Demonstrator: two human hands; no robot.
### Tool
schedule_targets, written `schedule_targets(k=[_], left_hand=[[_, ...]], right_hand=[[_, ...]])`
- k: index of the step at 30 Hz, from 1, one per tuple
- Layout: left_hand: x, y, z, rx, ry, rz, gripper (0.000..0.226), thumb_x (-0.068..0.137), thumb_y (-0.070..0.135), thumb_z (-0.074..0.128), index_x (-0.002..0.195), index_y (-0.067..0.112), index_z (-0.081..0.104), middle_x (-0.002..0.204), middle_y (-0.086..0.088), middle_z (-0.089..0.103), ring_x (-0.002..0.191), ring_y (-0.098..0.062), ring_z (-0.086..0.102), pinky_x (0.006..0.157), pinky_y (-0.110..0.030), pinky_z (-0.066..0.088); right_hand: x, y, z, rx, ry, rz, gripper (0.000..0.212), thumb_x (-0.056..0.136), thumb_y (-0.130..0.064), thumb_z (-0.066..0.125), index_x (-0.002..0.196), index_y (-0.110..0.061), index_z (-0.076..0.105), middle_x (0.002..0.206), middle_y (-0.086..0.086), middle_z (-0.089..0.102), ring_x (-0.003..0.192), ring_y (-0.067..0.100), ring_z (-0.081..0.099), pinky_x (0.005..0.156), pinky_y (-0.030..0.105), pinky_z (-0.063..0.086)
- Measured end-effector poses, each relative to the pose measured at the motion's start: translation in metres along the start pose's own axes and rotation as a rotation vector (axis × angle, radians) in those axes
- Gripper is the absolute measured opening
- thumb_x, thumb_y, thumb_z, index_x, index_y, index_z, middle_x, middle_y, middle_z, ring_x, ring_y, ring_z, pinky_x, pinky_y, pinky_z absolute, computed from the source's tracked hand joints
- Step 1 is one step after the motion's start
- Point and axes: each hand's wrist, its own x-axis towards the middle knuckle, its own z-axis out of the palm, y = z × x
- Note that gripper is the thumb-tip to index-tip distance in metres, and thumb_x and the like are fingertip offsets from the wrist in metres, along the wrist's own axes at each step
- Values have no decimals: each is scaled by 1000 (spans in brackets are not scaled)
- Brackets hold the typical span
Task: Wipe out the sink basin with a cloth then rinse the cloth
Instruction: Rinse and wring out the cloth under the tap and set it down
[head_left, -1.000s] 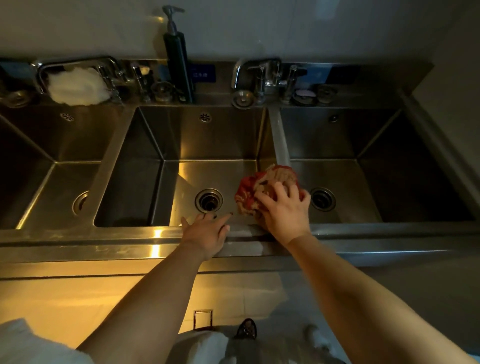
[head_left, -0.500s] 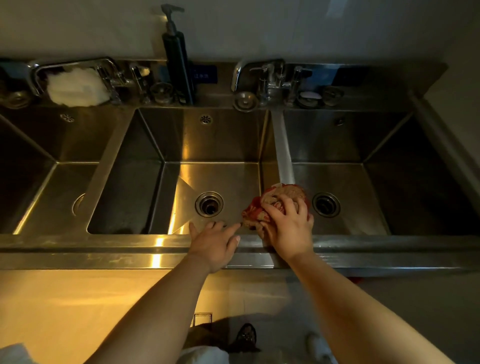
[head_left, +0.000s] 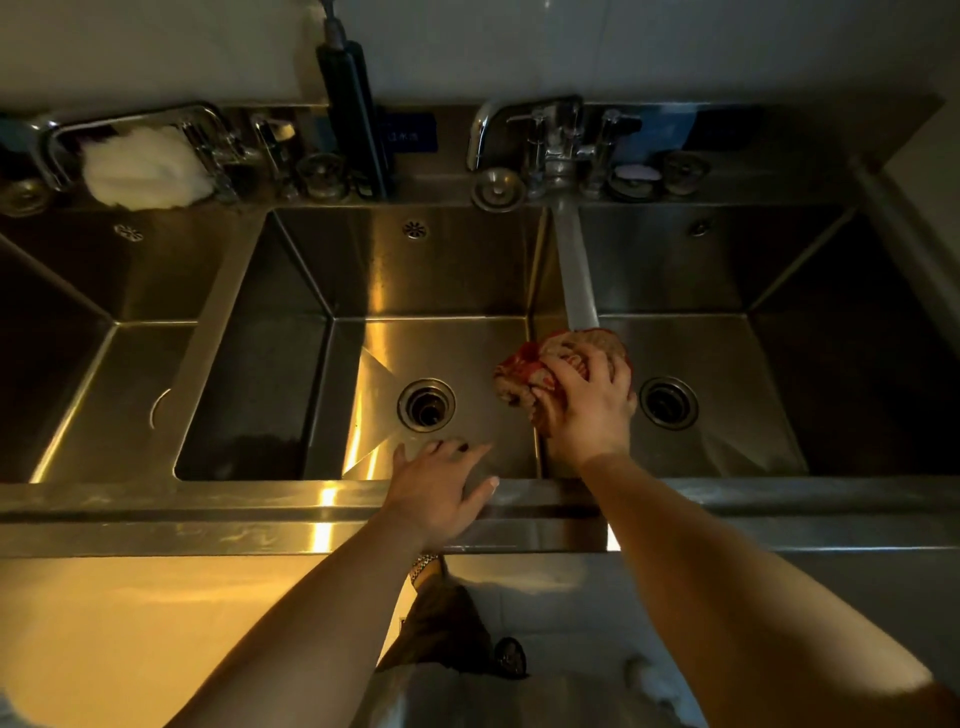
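Stainless steel is running across the near edge as the sink's front ledge (head_left: 208, 514), catching warm yellow light. On it, the left hand (head_left: 441, 493) is resting at the lip of the middle basin (head_left: 291, 374), fingers spread flat and holding nothing (the nails are showing dark polish). Just beyond and beside it, the right hand (head_left: 587, 410) is clutching a bunched red-and-cream cloth (head_left: 524, 369), fingers curled over its top. The cloth is sitting over the divider between the middle basin and the right basin (head_left: 769, 395). One drain (head_left: 426, 405) is lying left of the cloth and another drain (head_left: 668, 402) right of it. A stream of water (head_left: 576, 280) is falling onto the cloth's far side from the faucet (head_left: 550, 140). Along the back ledge, a dark pump bottle (head_left: 348, 104) is standing upright, and a white wad (head_left: 145, 169) is lying in a wire rack at the far left.
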Motion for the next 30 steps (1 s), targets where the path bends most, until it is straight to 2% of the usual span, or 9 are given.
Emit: schedule_targets(k=[6,11,17,21,30], left_hand=[[33,-16,-13,-42,44,-100,50,97,51,20,144,35,27,146,1,38,136,-22,32,110,-58,14],[35,-21,1,-122,9,-120,48,96,52,24,142,39,28,146,5,38,134,-19,34,111,-56,16],[41,-28,4,-59,67,-81,56,89,60,21,140,40,31,144,7,40,134,-18,34,112,-57,10],[41,-27,1,-24,73,-58,54,90,58,26,139,38,32,143,6,40,133,-18,34,112,-56,9],[37,-22,-5,-13,59,-85,52,93,54,26,140,35,33,145,5,37,134,-18,33,112,-58,11]], right_hand=[[14,1,6,-23,12,-4,42,88,-41,55,130,-37,47,143,8,32,131,40,19,103,67,23],[44,0,7,9,15,18,42,91,-42,51,131,-36,46,146,8,29,134,39,17,104,66,22],[74,-2,9,8,45,10,40,90,-41,51,129,-35,49,145,9,32,133,38,20,103,65,24],[79,-3,12,12,75,20,40,88,-40,54,127,-36,49,143,9,34,132,38,21,102,66,25],[70,-2,7,-45,12,-36,41,88,-42,52,128,-38,45,142,7,33,132,37,21,104,64,23]])
